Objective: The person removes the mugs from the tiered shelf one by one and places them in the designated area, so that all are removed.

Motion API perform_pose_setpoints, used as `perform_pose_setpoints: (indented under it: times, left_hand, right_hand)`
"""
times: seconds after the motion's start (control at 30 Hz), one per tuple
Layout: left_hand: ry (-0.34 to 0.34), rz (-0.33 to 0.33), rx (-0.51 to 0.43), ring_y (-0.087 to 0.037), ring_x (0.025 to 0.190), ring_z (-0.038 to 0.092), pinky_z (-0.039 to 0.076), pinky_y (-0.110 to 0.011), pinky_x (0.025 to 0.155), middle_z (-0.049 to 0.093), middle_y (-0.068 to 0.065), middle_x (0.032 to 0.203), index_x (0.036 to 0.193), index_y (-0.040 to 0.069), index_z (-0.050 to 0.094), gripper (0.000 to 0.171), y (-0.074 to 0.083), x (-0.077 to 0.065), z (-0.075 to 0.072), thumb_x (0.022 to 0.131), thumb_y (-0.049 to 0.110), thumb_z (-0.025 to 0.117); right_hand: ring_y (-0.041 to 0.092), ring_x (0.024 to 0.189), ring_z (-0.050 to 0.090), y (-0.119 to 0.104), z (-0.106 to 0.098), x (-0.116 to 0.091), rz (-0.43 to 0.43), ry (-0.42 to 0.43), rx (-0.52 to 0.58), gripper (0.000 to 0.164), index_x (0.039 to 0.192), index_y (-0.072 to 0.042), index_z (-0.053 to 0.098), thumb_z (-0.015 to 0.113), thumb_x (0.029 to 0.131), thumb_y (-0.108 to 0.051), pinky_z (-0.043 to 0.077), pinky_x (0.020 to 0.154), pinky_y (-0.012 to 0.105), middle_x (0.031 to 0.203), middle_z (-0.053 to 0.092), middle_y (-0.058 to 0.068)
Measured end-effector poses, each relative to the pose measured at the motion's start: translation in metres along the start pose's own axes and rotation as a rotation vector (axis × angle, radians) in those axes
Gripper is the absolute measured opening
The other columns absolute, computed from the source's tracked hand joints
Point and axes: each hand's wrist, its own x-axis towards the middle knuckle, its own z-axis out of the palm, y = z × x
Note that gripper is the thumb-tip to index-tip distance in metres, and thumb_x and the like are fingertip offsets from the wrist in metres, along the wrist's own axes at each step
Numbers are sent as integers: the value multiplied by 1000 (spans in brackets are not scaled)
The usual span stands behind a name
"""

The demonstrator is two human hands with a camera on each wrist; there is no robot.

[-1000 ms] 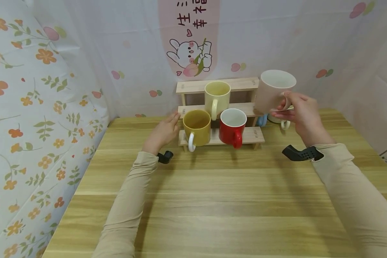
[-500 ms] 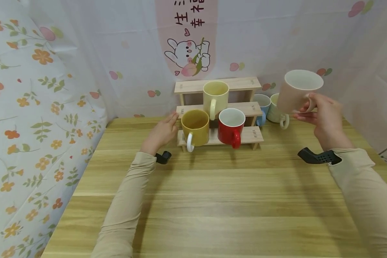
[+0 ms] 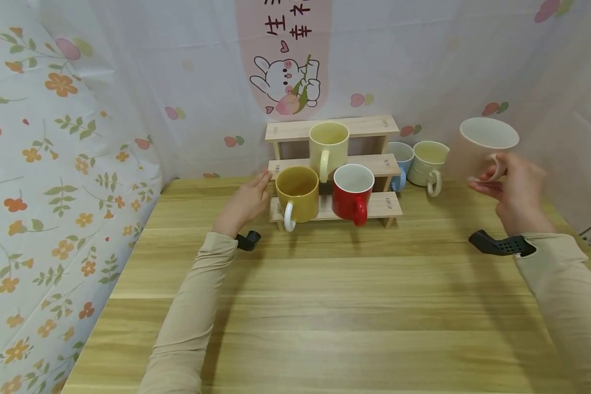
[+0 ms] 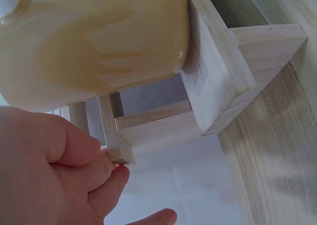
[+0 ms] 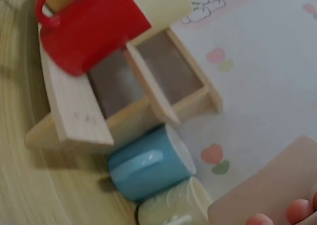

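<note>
From the left, the person's left hand [image 3: 243, 203] reaches to a stepped wooden rack [image 3: 290, 130], its fingers fairly straight and close together. Their tips touch the left end of the middle shelf [image 3: 293, 163]; seen from the left wrist, the thumb lies near the index finger, and the hand has no mug in it.

Just beside those fingers, a mustard mug [image 3: 302, 200] with a white handle [image 3: 289, 217] stands on the bottom shelf [image 3: 389, 202]. Next along, a pale yellow mug [image 3: 337, 153] is upright on the middle shelf, and a red mug [image 3: 346, 200] shares the bottom one, handle toward the person. Past the rack's right end, a blue mug [image 3: 405, 157] and a light green mug [image 3: 422, 167] stand side by side on the table [image 3: 325, 290].

Farthest right, a pale pink mug [image 3: 473, 156] hangs upright in the air, well above the wood. The right hand [image 3: 519, 189] has its fingers closed around the handle, thumb on top, with hardly any gap left; one lower finger stretches out beneath the mug's side.
</note>
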Motion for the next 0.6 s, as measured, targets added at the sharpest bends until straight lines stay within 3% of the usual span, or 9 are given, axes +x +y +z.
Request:
perform_pose_setpoints:
  times: [0.3,0.6]
  left_hand:
    - [1,3,5,-34,145,20,21,-44,119,10,-6,161,154,11,14,55,-1,1,0,102,23,25]
    - [0,1,4,-35,145,19,19,-45,119,8,-4,161,155,12,12,55,-1,0,-2,102,24,25]
  right_hand:
    - [25,43,65,12,-19,18,78,105,23,36,54,-2,56,48,89,-6,55,42,34,47,56,8]
    - [24,38,61,25,-27,36,117,122,52,36,58,-2,62,46,90,-5,54,40,35,45,53,8]
